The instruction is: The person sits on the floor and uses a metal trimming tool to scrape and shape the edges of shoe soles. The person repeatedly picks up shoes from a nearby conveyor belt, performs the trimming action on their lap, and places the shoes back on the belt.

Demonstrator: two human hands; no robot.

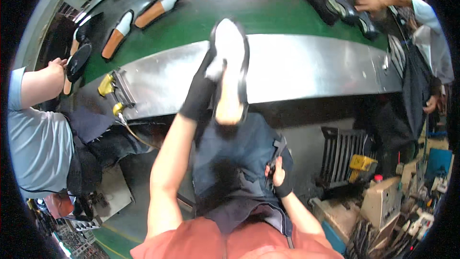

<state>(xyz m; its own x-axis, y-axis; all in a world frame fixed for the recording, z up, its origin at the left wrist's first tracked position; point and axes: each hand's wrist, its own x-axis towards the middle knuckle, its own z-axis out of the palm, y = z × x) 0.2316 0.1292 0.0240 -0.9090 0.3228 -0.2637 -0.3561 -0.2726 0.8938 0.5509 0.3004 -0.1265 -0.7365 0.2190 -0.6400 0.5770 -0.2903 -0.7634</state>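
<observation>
Shoe workshop: several shoes, green bench, yellow-handled tool, co-workers.

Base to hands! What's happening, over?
Left hand: gripping black, white and tan shoe. Right hand: holding slim dark tool. Yellow tool on silver metal ledge, clear of shoe.

My left arm reaches forward, my right hand close to my body.
My left elbow bends slightly outward, the forearm bare up to a black-covered wrist; my left hand is raised and gripping, its fingers mostly hidden or blurred. My bare right forearm angles inward, the fingers curled in a hold.
</observation>
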